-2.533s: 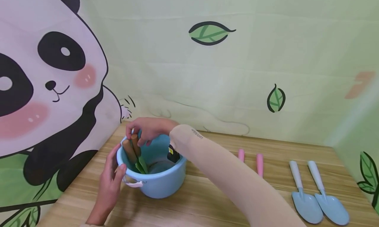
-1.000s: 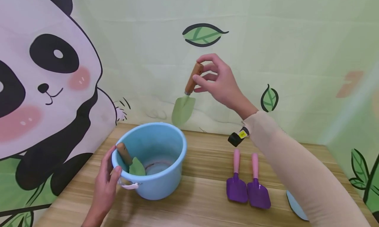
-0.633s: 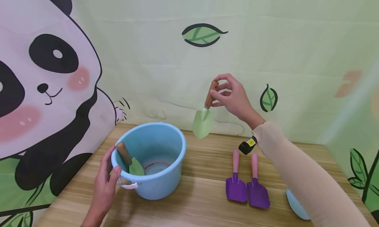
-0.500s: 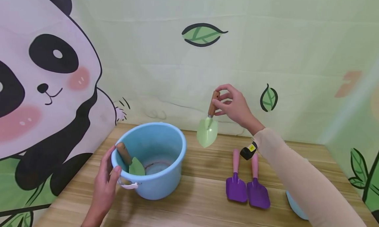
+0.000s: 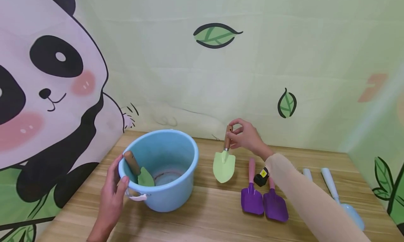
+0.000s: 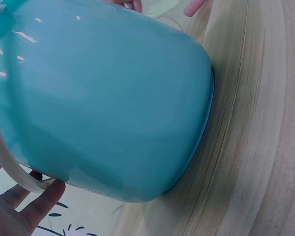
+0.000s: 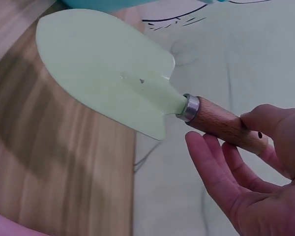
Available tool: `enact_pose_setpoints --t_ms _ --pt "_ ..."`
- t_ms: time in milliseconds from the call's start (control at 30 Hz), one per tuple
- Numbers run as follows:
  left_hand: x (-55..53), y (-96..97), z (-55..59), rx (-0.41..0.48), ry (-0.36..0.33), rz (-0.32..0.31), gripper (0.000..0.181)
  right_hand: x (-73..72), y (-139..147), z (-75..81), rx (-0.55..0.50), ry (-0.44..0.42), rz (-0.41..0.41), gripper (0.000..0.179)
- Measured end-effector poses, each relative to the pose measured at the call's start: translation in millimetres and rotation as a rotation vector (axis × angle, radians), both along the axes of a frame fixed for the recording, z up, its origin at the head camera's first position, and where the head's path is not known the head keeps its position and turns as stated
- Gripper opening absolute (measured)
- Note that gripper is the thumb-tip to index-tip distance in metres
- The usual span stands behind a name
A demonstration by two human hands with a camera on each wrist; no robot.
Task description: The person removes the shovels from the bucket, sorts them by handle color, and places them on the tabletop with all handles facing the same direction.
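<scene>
In the head view a light blue bucket (image 5: 176, 200) stands on the wooden table, and my left hand (image 5: 112, 191) holds it at the near left rim beside the white handle (image 5: 137, 198). Inside the bucket leans one green trowel (image 5: 146, 178) with a wooden handle. My right hand (image 5: 247, 136) pinches the wooden handle of a second, pale green trowel (image 5: 224, 166), blade pointing down, close over the table right of the bucket. In the right wrist view thumb and fingers (image 7: 265, 118) grip the handle's end, the metal collar uncovered.
Two purple shovels (image 5: 251, 200) with pink handles lie side by side right of the held trowel. Farther right are two light blue trowels (image 5: 352, 214), partly behind my right sleeve (image 5: 303, 189). A leaf-printed cloth (image 5: 176, 77) hangs behind the table (image 5: 202, 222).
My right hand has taken a green trowel from the bucket, carried it right, and lowered it toward the table. The left hand stays at the bucket.
</scene>
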State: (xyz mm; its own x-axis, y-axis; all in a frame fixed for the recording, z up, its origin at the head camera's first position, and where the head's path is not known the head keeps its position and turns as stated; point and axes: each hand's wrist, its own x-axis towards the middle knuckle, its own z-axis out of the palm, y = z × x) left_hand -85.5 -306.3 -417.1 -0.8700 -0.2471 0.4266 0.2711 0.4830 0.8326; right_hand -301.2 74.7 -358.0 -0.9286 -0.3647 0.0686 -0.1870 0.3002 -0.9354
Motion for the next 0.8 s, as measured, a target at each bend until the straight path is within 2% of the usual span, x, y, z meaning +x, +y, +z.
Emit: enact_pose_setpoints --t_ms 233,333,500,800 --pt "-0.4 -0.5 -0.7 -0.016 0.005 0.001 0.058 2.4 -4.0 -28.0 0.035 -0.127 0.016 0.036" --pt "-0.3 -0.6 -0.8 -0.014 0.005 0.001 0.058 3.5 -5.4 -36.9 0.056 -0.153 0.023 0.036" --pt "0.3 -0.1 0.9 -0.009 0.003 -0.003 0.059 7.7 -6.1 -47.5 0.078 -0.183 0.03 0.042" --pt "1.2 -0.2 1.7 -0.01 0.0 -0.006 0.059 10.3 -6.0 -61.6 0.074 -0.247 0.029 0.041"
